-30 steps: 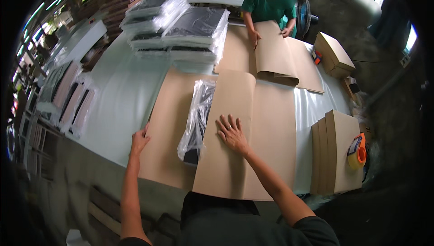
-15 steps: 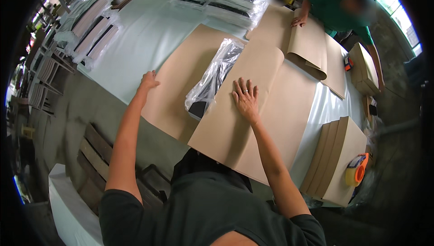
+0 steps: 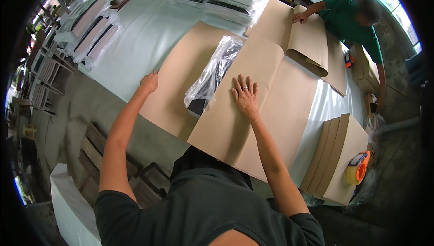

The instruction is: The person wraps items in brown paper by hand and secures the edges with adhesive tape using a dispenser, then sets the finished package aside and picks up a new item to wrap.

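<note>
One plastic-wrapped bundle (image 3: 214,75) lies between both hands (image 3: 148,83) (image 3: 246,98)

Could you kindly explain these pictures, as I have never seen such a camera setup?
There is no machine, only a person working barehanded, seen by a wide fisheye camera worn on the head, which bends straight edges. On the pale table lies a large brown sheet, its folded flap partly hiding a plastic-wrapped bundle. The right hand lies flat on that flap; the left hand is at the sheet's left edge, its grip unclear. A stack of brown cardboard with a tape dispenser stands at right.
</note>
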Tool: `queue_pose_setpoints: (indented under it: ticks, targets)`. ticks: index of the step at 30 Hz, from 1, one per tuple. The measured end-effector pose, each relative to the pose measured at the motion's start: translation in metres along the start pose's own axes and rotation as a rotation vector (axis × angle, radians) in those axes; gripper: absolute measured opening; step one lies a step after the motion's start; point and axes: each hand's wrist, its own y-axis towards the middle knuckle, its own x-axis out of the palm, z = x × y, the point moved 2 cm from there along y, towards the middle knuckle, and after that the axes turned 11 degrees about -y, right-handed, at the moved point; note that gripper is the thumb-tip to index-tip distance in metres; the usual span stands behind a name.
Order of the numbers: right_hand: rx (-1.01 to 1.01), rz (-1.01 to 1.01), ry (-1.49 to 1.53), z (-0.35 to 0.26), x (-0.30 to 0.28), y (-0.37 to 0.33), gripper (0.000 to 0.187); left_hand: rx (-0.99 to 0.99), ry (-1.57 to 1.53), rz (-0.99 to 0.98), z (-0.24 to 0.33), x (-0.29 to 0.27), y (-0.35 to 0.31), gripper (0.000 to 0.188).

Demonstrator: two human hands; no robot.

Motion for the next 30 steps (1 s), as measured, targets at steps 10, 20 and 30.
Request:
queue_pose_setpoints:
  ticks: [10,20,30]
  targets:
    - [-0.001,-0.005,0.01,-0.003,0.001,0.0,0.05,0.086,0.272,0.358,0.05,-0.04,-0.06,0.07]
    - [0.22,0.065,0.882,0.039,0.009,0.01,0.054,0.688,0.201,-0.063,0.276,0.004,-0.184,0.035]
    - [0.518,-0.146,1.46,0.011,0.001,0.006,0.031,0.481,-0.008,-0.124,0.224,0.064,-0.228,0.091]
